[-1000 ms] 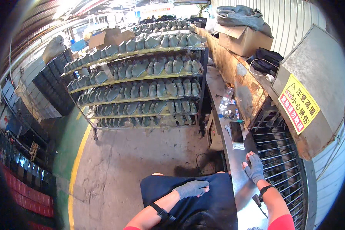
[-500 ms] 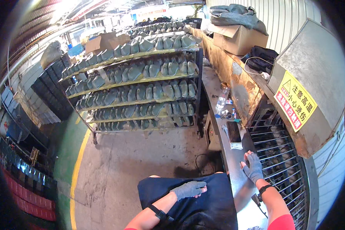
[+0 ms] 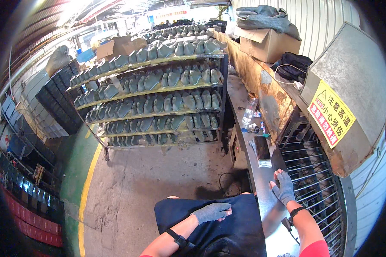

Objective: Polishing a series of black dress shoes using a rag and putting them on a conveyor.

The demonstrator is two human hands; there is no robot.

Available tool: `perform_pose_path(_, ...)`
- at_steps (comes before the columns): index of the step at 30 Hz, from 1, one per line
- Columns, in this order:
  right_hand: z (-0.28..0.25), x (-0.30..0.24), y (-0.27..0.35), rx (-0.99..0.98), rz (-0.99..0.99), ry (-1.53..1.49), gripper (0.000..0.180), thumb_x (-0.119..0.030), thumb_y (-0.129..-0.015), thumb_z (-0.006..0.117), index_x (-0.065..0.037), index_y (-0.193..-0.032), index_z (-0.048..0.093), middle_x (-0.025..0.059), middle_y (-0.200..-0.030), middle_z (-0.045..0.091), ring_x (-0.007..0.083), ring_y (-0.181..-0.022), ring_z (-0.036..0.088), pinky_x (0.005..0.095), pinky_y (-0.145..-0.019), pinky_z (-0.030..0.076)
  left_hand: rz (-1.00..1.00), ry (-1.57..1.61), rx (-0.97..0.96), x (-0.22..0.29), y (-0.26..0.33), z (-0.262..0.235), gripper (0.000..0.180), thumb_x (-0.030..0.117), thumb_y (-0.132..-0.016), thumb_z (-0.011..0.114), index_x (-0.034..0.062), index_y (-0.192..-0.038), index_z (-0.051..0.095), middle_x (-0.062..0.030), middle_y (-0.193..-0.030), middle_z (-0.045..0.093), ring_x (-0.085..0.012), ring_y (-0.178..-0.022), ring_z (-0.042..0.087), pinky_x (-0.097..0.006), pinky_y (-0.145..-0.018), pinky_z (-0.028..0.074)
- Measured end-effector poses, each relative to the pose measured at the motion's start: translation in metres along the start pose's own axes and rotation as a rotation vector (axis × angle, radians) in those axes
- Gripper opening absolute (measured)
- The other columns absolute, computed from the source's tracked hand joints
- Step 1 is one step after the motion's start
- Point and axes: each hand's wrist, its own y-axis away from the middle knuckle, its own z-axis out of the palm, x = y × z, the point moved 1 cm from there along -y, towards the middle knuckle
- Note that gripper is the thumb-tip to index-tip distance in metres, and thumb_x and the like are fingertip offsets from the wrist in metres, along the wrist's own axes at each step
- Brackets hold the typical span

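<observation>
My left hand (image 3: 212, 212), in a grey fingerless glove, lies on the dark cloth (image 3: 180, 210) over my lap. Its fingers are loosely bent, and I see nothing held in them. On the metal worktop (image 3: 275, 210) at my right, my right hand (image 3: 283, 188) rests in a matching glove, thumb apart from the fingers and nothing in its grasp. Just beyond it lies a dark phone (image 3: 262, 147) on a pale packet (image 3: 265, 163). Beside the right hand runs a grille of metal bars (image 3: 315, 180).
A rack (image 3: 148, 112) bearing several shelves of grey-green shoe lasts stands ahead. Farther along the worktop is a clear bottle (image 3: 249, 109). A metal hood (image 3: 349, 73) with a yellow and red warning label rises at right; a cardboard box (image 3: 268, 45) sits behind. Dark stacks (image 3: 58, 100) stand left.
</observation>
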Motion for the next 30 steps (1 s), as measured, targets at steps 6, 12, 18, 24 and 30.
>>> perform_pose_path(6, -0.004, -0.002, 0.000, -0.022, 0.011, -0.004, 0.065, -0.038, -0.093, 0.076, -0.002, -0.145, 0.061, 0.0239, -0.155, 0.056, 0.0412, -0.147, 0.049, 0.0482, -0.126, 0.036, 0.004, -0.030, -0.007, 0.000, -0.001, -0.001, 0.030, 0.038, -0.111, 0.055, 0.0096, -0.114, 0.064, -0.0039, -0.084, 0.068, -0.0143, -0.070, 0.066, -0.034, -0.070, 0.057)
perform_pose_path(12, -0.002, -0.001, 0.000, -0.001, -0.011, 0.014, 0.065, -0.037, -0.092, 0.076, -0.002, -0.145, 0.061, 0.0240, -0.154, 0.057, 0.0416, -0.146, 0.051, 0.0485, -0.126, 0.037, 0.004, -0.026, 0.000, 0.006, 0.001, -0.001, 0.032, 0.040, -0.111, 0.054, 0.0100, -0.115, 0.064, -0.0039, -0.084, 0.068, -0.0144, -0.070, 0.066, -0.034, -0.071, 0.058)
perform_pose_path(18, 0.001, 0.000, 0.000, 0.022, -0.023, 0.015, 0.064, -0.037, -0.092, 0.076, -0.002, -0.144, 0.062, 0.0238, -0.153, 0.058, 0.0417, -0.145, 0.051, 0.0486, -0.125, 0.038, -0.019, -0.038, -0.012, 0.001, 0.001, -0.002, 0.033, 0.040, -0.111, 0.055, 0.0094, -0.116, 0.064, -0.0045, -0.085, 0.069, -0.0145, -0.070, 0.067, -0.034, -0.071, 0.058)
perform_pose_path(24, 0.000, 0.001, 0.000, 0.013, -0.026, 0.023, 0.064, -0.036, -0.092, 0.077, -0.002, -0.144, 0.062, 0.0234, -0.153, 0.058, 0.0418, -0.145, 0.051, 0.0486, -0.125, 0.038, -0.020, -0.014, -0.013, -0.003, -0.002, 0.000, 0.033, 0.040, -0.112, 0.054, 0.0088, -0.117, 0.064, -0.0047, -0.084, 0.068, -0.0146, -0.070, 0.067, -0.034, -0.071, 0.058)
perform_pose_path(30, -0.001, -0.002, 0.000, 0.048, -0.047, 0.031, 0.059, -0.029, -0.090, 0.076, -0.001, -0.140, 0.062, 0.0241, -0.150, 0.059, 0.0431, -0.141, 0.053, 0.0493, -0.122, 0.041, 0.000, -0.035, -0.008, 0.005, 0.002, -0.001, 0.034, 0.041, -0.113, 0.053, 0.0083, -0.118, 0.064, -0.0046, -0.084, 0.068, -0.0144, -0.071, 0.067, -0.034, -0.071, 0.058)
